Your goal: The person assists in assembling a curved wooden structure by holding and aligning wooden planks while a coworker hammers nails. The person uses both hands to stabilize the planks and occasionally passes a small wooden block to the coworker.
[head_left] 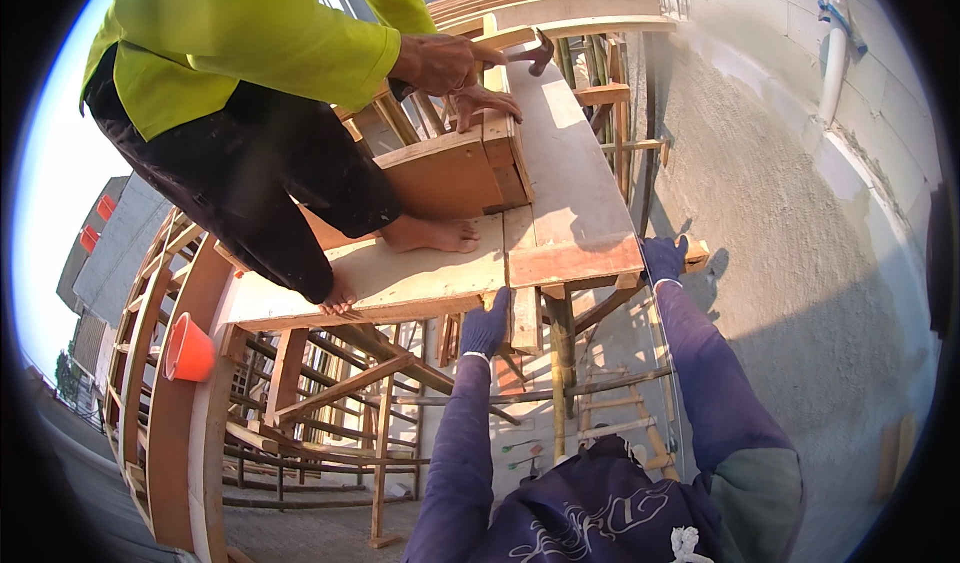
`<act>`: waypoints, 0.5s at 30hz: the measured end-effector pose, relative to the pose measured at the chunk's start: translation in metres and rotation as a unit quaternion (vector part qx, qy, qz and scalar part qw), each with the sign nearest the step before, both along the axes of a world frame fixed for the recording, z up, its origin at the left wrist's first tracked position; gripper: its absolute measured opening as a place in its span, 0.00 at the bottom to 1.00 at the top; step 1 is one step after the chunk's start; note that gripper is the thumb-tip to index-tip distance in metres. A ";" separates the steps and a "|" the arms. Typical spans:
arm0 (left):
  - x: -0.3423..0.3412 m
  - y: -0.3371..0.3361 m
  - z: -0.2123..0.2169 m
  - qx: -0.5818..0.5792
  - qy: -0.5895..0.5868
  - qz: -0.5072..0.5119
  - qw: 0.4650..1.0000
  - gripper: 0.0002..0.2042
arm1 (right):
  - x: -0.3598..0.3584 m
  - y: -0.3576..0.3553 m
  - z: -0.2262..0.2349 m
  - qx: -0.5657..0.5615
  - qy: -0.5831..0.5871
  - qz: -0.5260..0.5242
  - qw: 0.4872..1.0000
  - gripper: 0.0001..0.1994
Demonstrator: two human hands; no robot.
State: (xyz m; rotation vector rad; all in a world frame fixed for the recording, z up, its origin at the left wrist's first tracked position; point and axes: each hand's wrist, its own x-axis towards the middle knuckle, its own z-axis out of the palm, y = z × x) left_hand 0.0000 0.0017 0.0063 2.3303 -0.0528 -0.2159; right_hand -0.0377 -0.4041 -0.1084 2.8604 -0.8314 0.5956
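Note:
My left hand (485, 329), in a dark blue glove, is closed on the near edge of the plywood platform (415, 268), beside a short timber end (526, 321). My right hand (664, 260), gloved alike, is closed around a timber (697, 255) that sticks out past the corner of the plywood strip (585, 188); its fingertips are partly hidden. Between my hands runs a reddish board edge (580, 261). Beyond, a co-worker in a yellow-green shirt holds a hammer (538, 55) in one hand and rests the other on a wooden box form (455, 175).
The co-worker's bare feet (430, 234) are on the platform. An orange bucket (190, 349) hangs at the left on curved formwork (208, 413). Bamboo poles (558, 393) and timber props stand below. A block wall (880, 73) with a white pipe (832, 75) rises at the right.

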 end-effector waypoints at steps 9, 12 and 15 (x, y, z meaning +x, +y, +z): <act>0.004 0.006 -0.007 0.010 -0.010 -0.020 1.000 0.43 | 0.003 0.004 0.000 -0.006 -0.028 -0.002 1.000 0.15; 0.008 0.006 -0.012 0.034 -0.002 -0.007 0.999 0.44 | 0.002 0.004 0.000 -0.015 -0.040 0.001 0.999 0.16; 0.006 0.005 -0.010 0.053 -0.007 -0.018 0.998 0.39 | 0.000 0.004 0.002 -0.007 -0.046 0.000 0.999 0.17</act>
